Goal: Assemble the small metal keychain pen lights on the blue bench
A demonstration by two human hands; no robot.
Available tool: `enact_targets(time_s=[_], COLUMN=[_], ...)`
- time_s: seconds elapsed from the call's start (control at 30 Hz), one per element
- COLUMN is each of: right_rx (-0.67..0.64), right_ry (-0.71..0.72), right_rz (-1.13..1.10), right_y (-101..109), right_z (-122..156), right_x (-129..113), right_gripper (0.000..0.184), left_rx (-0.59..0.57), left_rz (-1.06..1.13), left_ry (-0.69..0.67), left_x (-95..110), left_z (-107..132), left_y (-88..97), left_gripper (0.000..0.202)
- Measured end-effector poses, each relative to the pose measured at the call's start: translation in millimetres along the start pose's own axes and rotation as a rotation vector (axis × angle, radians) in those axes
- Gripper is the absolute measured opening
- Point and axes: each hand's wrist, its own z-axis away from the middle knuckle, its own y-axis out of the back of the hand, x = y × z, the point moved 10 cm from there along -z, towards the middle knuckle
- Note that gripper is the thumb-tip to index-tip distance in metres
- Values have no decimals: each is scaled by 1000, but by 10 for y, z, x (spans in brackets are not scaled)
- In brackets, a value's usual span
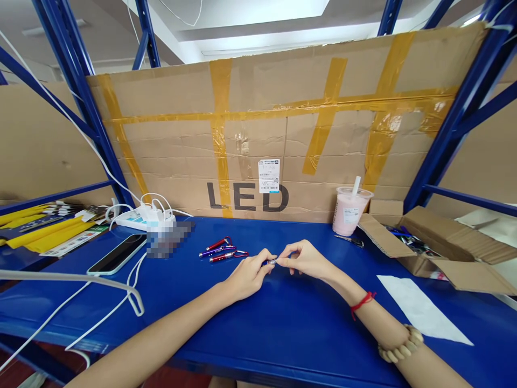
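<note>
My left hand (pixel 250 274) is closed around a mini keychain flashlight (pixel 270 262), a dark slim tube with a silvery end. The fingertips of my right hand (pixel 302 257) pinch that silvery end, so both hands are on the same piece just above the blue tabletop. Most of its body is hidden by my left fingers. To the left of my hands lie three similar flashlights with small clips: a red one (pixel 218 244), a purple one (pixel 217 251) and another red one (pixel 222 257).
At right, an open cardboard box (pixel 424 264) holds several small items. Near it are a pink drink cup (pixel 349 211), a dark metal tool (pixel 350 240) and white paper (pixel 420 307). A phone (pixel 118 253), power strip (pixel 133 218) and white cables lie left. Cardboard (pixel 181 161) walls the back.
</note>
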Motion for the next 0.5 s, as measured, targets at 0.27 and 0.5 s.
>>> enact_targets(time_s=[0.27,0.5], right_rx=[-63,-63], right_ry=[32,89], right_rz=[-7,167], right_y=[-24,-28], right_z=[-3,-7], right_x=[-43,-22], right_gripper=[33,29], left_rx=[1,-5], left_rz=[15,54], left_ry=[1,16], left_x=[-1,-27], left_z=[18,2], left_y=[-29,-58], left_gripper=[14,13])
